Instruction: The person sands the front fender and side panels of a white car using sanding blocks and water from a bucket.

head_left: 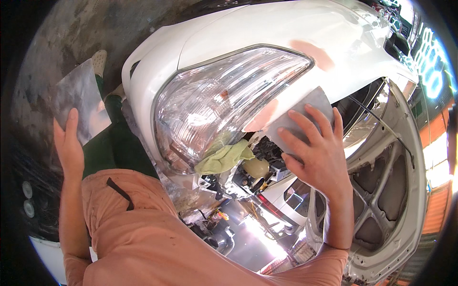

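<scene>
On the left, my left hand (70,148) grips a thin grey sheet (88,97) that looks like sandpaper, its face smudged pale. The thumb lies across its front; some fingers are hidden behind. My right hand (315,148) is open, fingers spread flat over another grey sandpaper-like sheet (312,102) at the fender's inner edge. Beside it, a dull pink patch (261,117) marks the white paint of the car fender (229,28). A second pink patch (312,55) is beyond the headlight's far tip. The clear headlight (210,105) sits between my hands.
A green cloth (224,158) lies at the headlight's lower edge, over the engine bay (260,167). To the right, the raised hood (381,190) shows its ribbed underside, with a thin prop rod (367,112). Another white vehicle (291,202) stands behind the engine bay.
</scene>
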### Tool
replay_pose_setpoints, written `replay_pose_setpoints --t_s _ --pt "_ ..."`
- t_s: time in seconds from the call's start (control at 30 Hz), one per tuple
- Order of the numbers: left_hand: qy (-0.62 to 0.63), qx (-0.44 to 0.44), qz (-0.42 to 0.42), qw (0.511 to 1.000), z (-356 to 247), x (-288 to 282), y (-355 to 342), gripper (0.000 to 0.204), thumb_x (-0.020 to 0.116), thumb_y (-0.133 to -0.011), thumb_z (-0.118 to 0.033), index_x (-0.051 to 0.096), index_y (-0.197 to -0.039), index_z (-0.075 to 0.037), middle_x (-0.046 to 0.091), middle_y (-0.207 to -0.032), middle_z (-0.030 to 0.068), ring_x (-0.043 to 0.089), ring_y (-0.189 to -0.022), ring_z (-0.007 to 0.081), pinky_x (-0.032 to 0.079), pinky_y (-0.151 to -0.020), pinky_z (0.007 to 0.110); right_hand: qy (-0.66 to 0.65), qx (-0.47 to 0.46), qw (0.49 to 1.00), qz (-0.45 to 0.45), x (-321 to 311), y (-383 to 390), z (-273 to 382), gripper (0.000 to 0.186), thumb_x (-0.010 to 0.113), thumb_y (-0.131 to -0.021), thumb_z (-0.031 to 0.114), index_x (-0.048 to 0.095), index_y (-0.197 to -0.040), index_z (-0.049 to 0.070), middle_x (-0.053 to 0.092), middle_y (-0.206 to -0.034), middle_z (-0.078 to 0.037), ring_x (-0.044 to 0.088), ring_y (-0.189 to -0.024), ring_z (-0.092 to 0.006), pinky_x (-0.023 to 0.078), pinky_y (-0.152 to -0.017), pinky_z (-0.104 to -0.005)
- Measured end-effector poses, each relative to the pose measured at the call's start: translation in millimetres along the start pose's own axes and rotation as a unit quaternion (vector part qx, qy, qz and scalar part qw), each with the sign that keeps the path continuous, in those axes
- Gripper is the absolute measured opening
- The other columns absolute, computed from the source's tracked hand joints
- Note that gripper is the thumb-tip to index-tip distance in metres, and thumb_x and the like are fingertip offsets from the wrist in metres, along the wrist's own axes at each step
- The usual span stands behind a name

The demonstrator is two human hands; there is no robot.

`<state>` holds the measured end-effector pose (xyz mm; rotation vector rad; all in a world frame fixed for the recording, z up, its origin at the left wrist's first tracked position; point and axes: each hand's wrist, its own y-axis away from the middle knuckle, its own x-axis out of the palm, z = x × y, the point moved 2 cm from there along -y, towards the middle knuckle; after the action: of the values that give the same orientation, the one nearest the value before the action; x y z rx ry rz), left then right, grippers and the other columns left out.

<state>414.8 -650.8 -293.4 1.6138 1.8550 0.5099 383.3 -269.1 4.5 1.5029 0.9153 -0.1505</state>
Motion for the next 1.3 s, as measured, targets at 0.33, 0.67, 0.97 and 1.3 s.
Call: replay_pose_setpoints --t_s 0.33,0.67,0.97,1.3 --pt "0.022 -0.002 0.003 1.0 6 2 3 0.048 0.056 -0.103 -0.022 0.045 -0.14 0.008 0.055 -0.137 0.0149 0.053 -0.122 0.0214 0.036 -0.108 0.034 0.01 -0.017 0.999 -0.025 22 2 3 0.045 0.078 -0.071 0.027 0.07 -0.115 0.029 0.053 -0.14 0.0 0.042 -0.135 -0.0303 0.026 -0.111 -0.0681" --pt "0.008 0.011 0.018 1.0 7 4 9 0.056 0.058 -0.103 -0.031 0.045 -0.14 0.009 0.054 -0.139 0.02 0.053 -0.124 0.0252 0.039 -0.106 0.035 0.002 -0.039 0.996 -0.079 32 3 1 0.042 0.079 -0.071 0.028 0.07 -0.112 0.029 0.055 -0.136 0.001 0.045 -0.132 -0.0293 0.027 -0.109 -0.0703" --pt "0.039 0.041 0.027 0.998 4 9 12 0.056 0.057 -0.103 -0.03 0.044 -0.141 0.009 0.053 -0.14 0.0201 0.052 -0.125 0.0258 0.038 -0.107 0.035 0.011 -0.039 0.997 -0.067 38 11 -7 0.045 0.079 -0.07 0.028 0.07 -0.114 0.032 0.055 -0.137 0.001 0.045 -0.132 -0.0293 0.026 -0.11 -0.07" --pt "0.03 0.012 0.033 0.999 4 11 15 0.05 0.056 -0.104 -0.025 0.046 -0.139 0.008 0.055 -0.137 0.015 0.053 -0.121 0.0223 0.037 -0.107 0.033 0.028 -0.057 0.99 -0.124 40 11 -6 0.05 0.079 -0.066 0.027 0.069 -0.115 0.032 0.055 -0.136 0.001 0.045 -0.133 -0.0296 0.026 -0.11 -0.0695"
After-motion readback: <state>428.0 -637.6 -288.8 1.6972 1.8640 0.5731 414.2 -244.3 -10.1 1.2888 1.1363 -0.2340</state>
